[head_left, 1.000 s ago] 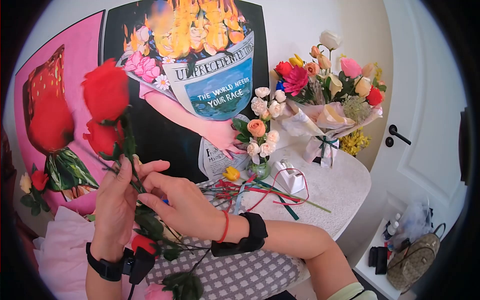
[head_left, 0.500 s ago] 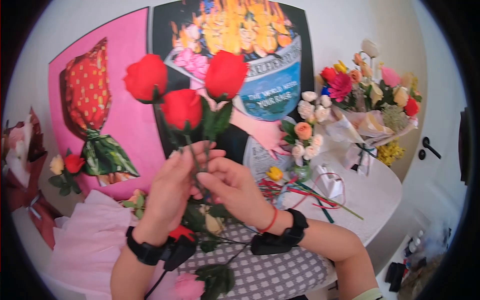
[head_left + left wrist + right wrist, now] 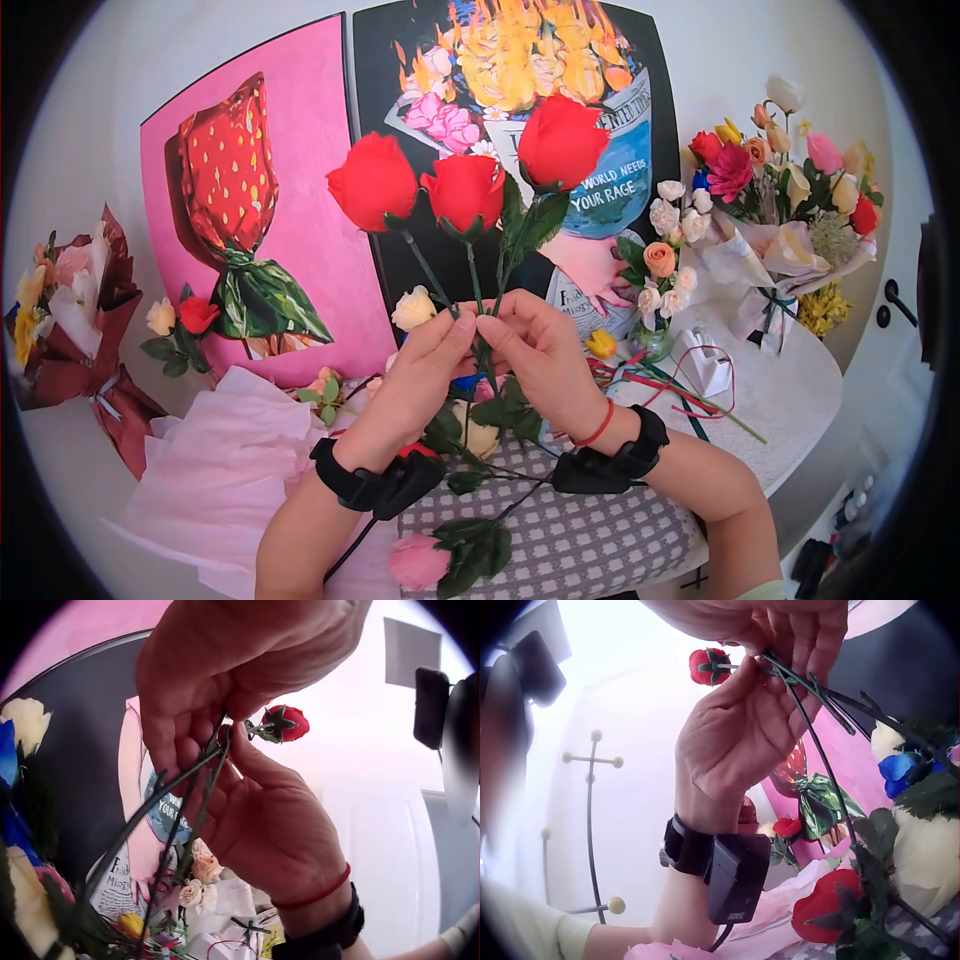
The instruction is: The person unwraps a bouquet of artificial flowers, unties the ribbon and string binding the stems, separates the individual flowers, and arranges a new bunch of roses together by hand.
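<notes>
Three red artificial roses stand up in front of me: a left rose (image 3: 372,183), a lower middle rose (image 3: 465,193) and a right rose (image 3: 562,143) with a large green leaf. Their stems (image 3: 473,270) come together between my hands. My left hand (image 3: 425,375) pinches the stems with thumb and fingers. From the other side, my right hand (image 3: 545,360) grips the same bunch, thumb tip close to the left thumb. In the left wrist view the green stems (image 3: 131,825) cross and run down below both hands. The palms partly hide the gripped part.
Below my hands, a pink rose (image 3: 418,560) and other flowers lie on a grey patterned cloth (image 3: 620,530). Pink wrapping paper (image 3: 230,460) spreads at left. Wrapped bouquets stand at left (image 3: 130,425) and right (image 3: 750,245). Ribbons (image 3: 690,400) lie near a small flower vase (image 3: 652,345).
The view has turned left. The roses, first bunched close together, now fan apart with heads separated. Both hands have come together around the stems.
</notes>
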{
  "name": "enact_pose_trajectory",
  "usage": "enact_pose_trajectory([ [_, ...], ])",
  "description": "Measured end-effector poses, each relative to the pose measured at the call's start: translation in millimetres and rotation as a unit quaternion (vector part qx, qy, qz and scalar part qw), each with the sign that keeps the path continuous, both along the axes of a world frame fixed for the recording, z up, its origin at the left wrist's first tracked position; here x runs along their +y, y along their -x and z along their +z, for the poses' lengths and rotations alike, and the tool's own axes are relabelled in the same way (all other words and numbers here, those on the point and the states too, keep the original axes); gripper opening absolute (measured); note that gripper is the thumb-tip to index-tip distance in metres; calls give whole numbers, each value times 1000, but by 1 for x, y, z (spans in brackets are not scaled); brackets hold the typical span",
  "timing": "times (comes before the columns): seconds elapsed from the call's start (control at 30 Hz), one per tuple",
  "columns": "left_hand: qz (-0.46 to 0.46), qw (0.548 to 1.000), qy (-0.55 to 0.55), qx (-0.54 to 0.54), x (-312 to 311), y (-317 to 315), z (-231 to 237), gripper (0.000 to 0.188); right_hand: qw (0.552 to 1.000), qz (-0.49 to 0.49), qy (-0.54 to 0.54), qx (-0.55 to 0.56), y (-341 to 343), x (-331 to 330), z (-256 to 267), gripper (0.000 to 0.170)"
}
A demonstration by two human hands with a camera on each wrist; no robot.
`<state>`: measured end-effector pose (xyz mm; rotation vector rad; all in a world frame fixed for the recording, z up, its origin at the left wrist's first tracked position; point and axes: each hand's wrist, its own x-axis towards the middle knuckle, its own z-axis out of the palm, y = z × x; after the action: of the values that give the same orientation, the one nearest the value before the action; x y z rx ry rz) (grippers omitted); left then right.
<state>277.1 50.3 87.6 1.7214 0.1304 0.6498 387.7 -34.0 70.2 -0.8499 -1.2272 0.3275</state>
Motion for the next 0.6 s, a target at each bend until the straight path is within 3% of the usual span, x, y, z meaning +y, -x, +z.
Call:
enact_pose_trajectory([
  [0.1, -7, 1000, -11, 15, 4, -1, -1, 39, 998, -25, 60, -27, -5, -3, 3, 12],
  [0.33, -21, 999, -17, -33, 6, -6, -5, 37, 999, -8, 22, -38, -1, -4, 8, 17],
  [0.6, 22, 995, -39, -94, 5, -7, -2, 27, 994, -75, 23, -75, -9, 0, 2, 21],
])
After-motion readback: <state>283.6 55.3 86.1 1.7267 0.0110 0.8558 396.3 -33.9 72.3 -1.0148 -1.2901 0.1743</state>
